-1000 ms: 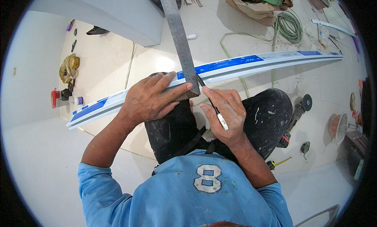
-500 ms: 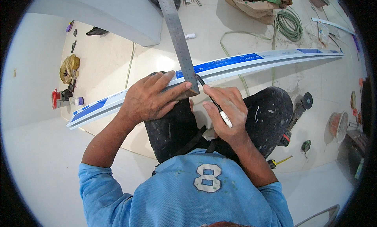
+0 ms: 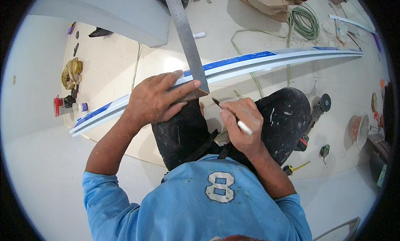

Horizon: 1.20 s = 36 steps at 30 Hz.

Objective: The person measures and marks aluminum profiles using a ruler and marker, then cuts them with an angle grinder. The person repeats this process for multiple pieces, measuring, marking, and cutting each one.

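Observation:
A long white trim strip (image 3: 250, 68) with blue film lies crosswise before my knees. Across it rests the metal blade of a try square (image 3: 186, 37), pointing away from me. My left hand (image 3: 151, 100) is closed on the square's stock and the strip, its fingers spread along them near the corner. My right hand (image 3: 246, 116) pinches a marker pen (image 3: 245, 127) with a dark front and a white rear end. The pen's tip is apart from the strip and square, on the near side, just right of the square's corner.
A grey-white column (image 3: 137, 20) stands at far left. Coiled green hose (image 3: 305, 23) and a brown paper sack (image 3: 266, 5) lie beyond the strip. On the right are an angle grinder (image 3: 318, 109), a tape measure (image 3: 288, 170) and a bucket (image 3: 359, 130).
The pen tip has come off the blade's right edge at the strip and moved back toward me with my right hand. My left hand still holds the square in place.

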Tool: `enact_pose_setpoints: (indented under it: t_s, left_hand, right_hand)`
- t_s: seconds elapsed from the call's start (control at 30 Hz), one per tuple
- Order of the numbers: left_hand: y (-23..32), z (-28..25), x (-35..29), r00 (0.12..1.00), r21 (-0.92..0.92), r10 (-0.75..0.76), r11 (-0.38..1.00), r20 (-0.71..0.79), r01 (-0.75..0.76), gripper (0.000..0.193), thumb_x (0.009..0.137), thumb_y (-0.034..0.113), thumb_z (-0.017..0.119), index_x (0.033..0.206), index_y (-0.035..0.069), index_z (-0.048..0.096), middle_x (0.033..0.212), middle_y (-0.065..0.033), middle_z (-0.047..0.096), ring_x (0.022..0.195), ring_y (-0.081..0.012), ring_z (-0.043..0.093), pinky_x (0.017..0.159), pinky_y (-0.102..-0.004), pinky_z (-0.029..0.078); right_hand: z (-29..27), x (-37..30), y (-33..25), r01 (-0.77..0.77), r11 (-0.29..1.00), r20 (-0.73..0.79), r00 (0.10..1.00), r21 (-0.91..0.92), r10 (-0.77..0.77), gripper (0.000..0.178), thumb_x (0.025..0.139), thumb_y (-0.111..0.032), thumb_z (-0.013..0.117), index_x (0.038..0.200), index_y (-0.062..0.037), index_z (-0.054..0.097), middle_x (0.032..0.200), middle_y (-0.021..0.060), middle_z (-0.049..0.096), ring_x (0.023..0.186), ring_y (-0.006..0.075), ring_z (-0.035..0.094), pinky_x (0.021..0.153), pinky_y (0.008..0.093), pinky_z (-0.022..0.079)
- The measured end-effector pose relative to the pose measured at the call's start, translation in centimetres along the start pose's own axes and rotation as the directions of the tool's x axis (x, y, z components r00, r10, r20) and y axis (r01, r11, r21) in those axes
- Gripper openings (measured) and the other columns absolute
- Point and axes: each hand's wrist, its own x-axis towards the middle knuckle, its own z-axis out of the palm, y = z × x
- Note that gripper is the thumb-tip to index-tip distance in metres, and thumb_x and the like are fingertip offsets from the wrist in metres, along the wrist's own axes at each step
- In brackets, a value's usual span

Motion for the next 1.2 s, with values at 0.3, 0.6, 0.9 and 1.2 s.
enact_pose_setpoints:
  t_s: [0.3,0.6,0.9,1.2]
  left_hand:
    - [-1.5,-2.1,1.5,0.989,-0.267,-0.07,0.958,0.13,0.102,0.083,0.095,0.033,0.084,0.17,0.03,0.049,0.141,-0.0215,0.074,0.119,-0.04,0.079,0.1,-0.0514,0.065]
    - [-5.3,-1.3,2.2,0.947,-0.471,-0.236,0.825,0.216,0.313,0.05,0.105,0.03,0.07,0.15,0.017,0.055,0.117,-0.0265,0.081,0.1,-0.0438,0.081,0.094,-0.0559,0.061]
    - [-6.4,-1.7,3.4,0.929,-0.522,-0.223,0.776,0.297,0.353,0.048,0.104,0.035,0.067,0.144,0.01,0.066,0.119,-0.025,0.081,0.105,-0.0377,0.081,0.1,-0.052,0.06]
    - [-9.0,-1.5,4.7,0.871,-0.606,-0.237,0.639,0.43,0.473,0.047,0.111,0.036,0.065,0.15,0.01,0.068,0.131,-0.0205,0.079,0.119,-0.0321,0.077,0.107,-0.05,0.058]
  right_hand:
    - [4.3,3.3,0.3,-0.776,0.372,0.459,0.611,0.509,0.646,0.035,0.113,-0.031,0.073,0.129,0.0001,0.079,0.095,0.0054,0.08,0.079,0.0112,0.075,0.068,0.0252,0.06]
    - [-0.5,-0.1,0.3,-0.699,0.456,0.239,0.656,0.551,0.716,0.034,0.116,-0.02,0.067,0.136,0.0067,0.073,0.108,0.0123,0.078,0.093,0.019,0.081,0.08,0.0318,0.068]
    - [-0.3,-0.5,0.8,-0.653,0.426,0.262,0.691,0.626,0.674,0.035,0.117,-0.019,0.066,0.137,0.0096,0.071,0.112,0.0144,0.078,0.099,0.0235,0.083,0.085,0.0333,0.071]
    - [2.8,1.3,0.0,-0.709,0.284,0.425,0.642,0.645,0.638,0.034,0.117,-0.018,0.066,0.134,0.011,0.07,0.118,0.0187,0.077,0.103,0.0269,0.084,0.093,0.0372,0.071]
